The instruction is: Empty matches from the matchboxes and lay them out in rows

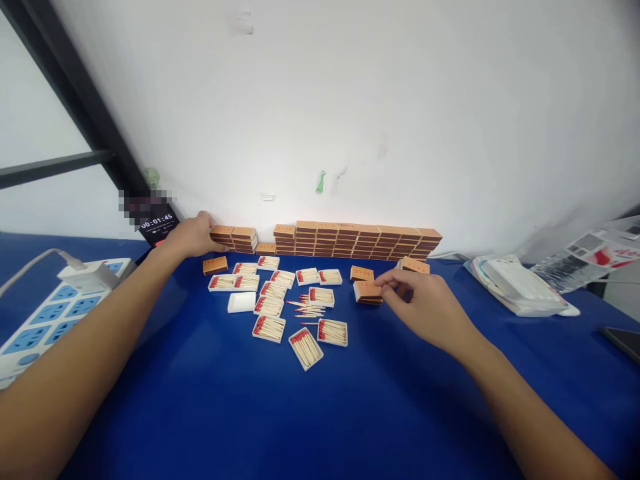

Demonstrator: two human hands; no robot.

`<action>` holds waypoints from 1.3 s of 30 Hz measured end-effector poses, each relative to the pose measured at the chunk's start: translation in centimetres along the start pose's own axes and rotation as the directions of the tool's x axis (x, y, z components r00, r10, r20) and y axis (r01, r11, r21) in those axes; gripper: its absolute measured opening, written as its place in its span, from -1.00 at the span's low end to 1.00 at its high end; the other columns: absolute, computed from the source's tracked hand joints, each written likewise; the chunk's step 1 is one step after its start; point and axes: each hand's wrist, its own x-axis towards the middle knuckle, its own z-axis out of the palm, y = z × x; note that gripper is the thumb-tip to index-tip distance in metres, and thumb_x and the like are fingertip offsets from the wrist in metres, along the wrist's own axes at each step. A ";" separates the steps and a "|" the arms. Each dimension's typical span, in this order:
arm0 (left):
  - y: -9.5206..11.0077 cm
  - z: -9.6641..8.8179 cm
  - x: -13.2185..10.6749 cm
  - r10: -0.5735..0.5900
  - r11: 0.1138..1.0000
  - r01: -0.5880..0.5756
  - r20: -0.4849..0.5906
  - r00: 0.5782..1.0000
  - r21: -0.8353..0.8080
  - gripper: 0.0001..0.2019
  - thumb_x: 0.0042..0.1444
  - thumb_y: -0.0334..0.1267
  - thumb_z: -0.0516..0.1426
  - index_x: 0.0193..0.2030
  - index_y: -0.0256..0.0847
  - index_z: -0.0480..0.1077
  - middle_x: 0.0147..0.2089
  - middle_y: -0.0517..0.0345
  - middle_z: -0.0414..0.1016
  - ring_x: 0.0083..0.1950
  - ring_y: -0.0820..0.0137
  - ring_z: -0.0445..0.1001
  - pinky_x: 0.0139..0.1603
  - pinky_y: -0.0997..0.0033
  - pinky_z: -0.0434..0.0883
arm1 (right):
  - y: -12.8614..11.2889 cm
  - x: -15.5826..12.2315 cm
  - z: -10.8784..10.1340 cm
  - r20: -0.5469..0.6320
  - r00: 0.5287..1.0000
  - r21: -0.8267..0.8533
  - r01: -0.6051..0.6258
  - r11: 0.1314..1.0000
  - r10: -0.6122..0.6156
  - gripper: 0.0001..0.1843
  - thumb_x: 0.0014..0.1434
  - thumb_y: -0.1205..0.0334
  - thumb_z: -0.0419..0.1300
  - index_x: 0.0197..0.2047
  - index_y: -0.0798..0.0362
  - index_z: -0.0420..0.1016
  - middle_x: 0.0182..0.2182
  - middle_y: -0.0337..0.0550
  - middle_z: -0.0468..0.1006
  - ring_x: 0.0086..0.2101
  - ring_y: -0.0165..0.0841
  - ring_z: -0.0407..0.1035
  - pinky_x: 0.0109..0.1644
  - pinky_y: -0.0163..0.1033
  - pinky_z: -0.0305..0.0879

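At the back left, my left hand (196, 237) wraps round the left end of a short stack of matchboxes (243, 233), its thumb along the front. Right of centre, my right hand (417, 300) pinches the right end of an orange matchbox (368, 289) that lies on top of another. Two small groups of matchboxes lie close behind that hand, one a single box (361, 273), the other a pile (415, 265). Between my hands are several white trays filled with red-tipped matches (306, 348), loose matches (310, 311) and one bare white tray (242, 303).
A long wall of stacked matchboxes (360, 241) stands against the white wall. To the left are a power strip (53, 317) with a plugged-in charger and a phone showing a timer (159, 223). Plastic packets (520, 287) and a dark phone (623, 342) lie at the right.
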 end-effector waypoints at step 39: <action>9.5 0.4 -5.2 0.252 0.943 -0.206 -0.155 0.955 0.262 -0.28 0.25 0.18 0.28 0.34 -0.19 0.16 0.11 -0.28 0.62 0.10 -0.15 0.60 -0.06 0.17 0.38 | -0.1 0.0 -0.1 -0.021 0.999 0.009 0.025 1.000 -0.025 -0.75 0.26 0.16 0.15 -0.19 -0.06 0.68 -0.43 -0.22 0.67 -0.48 -0.30 0.48 -0.34 -0.19 0.36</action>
